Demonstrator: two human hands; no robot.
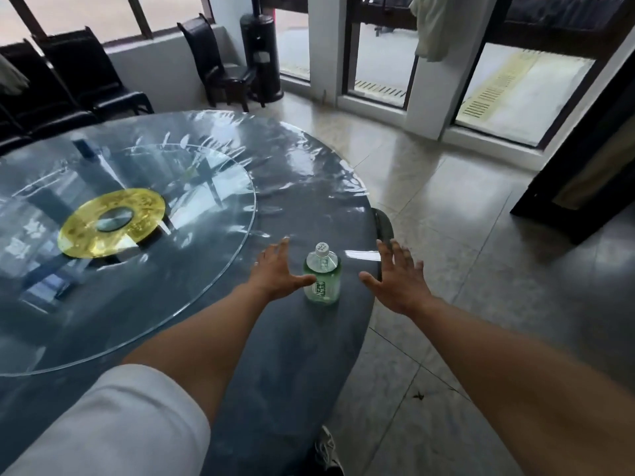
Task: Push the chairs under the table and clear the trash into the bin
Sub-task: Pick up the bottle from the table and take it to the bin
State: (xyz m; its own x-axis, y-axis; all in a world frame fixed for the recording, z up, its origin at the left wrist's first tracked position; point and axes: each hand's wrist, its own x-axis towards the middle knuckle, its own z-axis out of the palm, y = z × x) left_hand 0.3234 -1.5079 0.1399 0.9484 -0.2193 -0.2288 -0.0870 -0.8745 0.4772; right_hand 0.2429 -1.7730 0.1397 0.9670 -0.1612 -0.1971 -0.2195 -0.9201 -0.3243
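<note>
A green plastic bottle (322, 280) with a white cap stands upright near the right edge of the round grey table (292, 187). My left hand (278, 273) hovers just left of the bottle, fingers spread, thumb close to its side. On the bottle's right, my right hand (400, 274) is open over the table edge, holding nothing. Behind its fingers the dark back of a chair (385, 225) shows, tucked against the table rim. No bin is in view.
A glass turntable (206, 235) with a gold centre disc (111, 221) covers the table's left part. Black chairs (86, 80) line the far-left wall; another chair (220, 67) stands beside a dark cylindrical heater (261, 46). Tiled floor (481, 269) and glass doors lie to the right.
</note>
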